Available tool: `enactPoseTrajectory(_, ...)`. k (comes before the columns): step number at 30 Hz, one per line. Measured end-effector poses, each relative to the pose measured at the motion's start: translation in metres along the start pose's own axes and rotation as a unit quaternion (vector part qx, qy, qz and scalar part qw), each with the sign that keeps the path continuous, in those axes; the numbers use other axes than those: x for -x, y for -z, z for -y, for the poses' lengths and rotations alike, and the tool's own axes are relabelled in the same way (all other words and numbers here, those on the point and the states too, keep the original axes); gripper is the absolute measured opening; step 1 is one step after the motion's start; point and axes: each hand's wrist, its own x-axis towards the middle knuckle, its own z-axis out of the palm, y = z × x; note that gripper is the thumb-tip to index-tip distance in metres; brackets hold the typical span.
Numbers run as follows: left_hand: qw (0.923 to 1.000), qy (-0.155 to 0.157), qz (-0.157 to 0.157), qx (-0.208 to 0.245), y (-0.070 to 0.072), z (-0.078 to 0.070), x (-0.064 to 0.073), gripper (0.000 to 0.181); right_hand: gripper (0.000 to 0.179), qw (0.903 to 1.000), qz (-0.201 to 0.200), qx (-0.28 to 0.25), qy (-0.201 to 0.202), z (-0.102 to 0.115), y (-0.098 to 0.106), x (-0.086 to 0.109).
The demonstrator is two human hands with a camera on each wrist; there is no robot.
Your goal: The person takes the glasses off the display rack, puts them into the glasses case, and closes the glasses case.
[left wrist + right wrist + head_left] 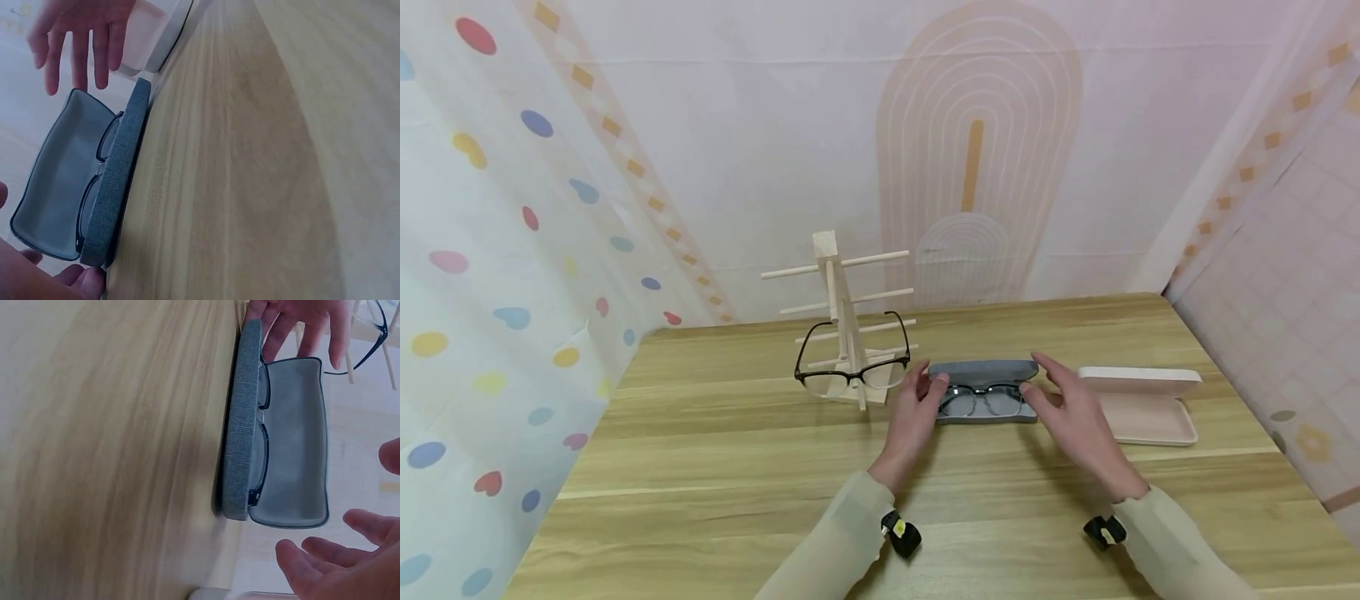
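A grey fabric-covered glasses case [987,419] lies with its lid raised on the table. Inside it sits a pair of dark-rimmed eyeglasses [977,390], lenses toward me. My left hand [912,421] is at the case's left end, fingertips right at its edge and thumb over the corner in the head view. On the other side, my right hand [1081,425] has its fingers spread around the right end, thumb close to the glasses' right side. The right wrist view shows those fingers [325,553] apart from the case. Neither hand grips anything.
Left of the case, a wooden peg stand [825,243] holds black-framed glasses [853,377] on a lower peg. A pale pink case [1152,419], lid up, lies to the right beside my right hand. Patterned cloth [737,125] hangs behind the wooden table [715,492].
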Motion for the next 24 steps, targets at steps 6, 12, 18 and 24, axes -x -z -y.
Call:
enactPoseTrajectory(6, 0.9998, -0.017, -0.005, -0.012, -0.003, 0.002, -0.002, 0.053, 0.066, 0.9991, 0.025, -0.011, -0.031, -0.004, -0.003, -0.008)
enactPoseTrajectory(12, 0.9999, -0.007, -0.006, -0.006, -0.005, 0.001, -0.001, 0.046, 0.065, 0.9981, 0.039, -0.022, -0.043, -0.005, -0.002, -0.011)
enactPoseTrajectory(18, 0.9999, 0.001, -0.014, 0.002, -0.007, -0.001, -0.001, 0.04, 0.056, 0.9974, 0.044, -0.039, -0.04, -0.006, -0.002, -0.016)
enactPoseTrajectory(24, 0.9999, 0.001, -0.009, 0.01, -0.006, -0.001, -0.002, 0.03, 0.047, 0.9962, 0.048, -0.06, -0.04, -0.012, -0.002, -0.021)
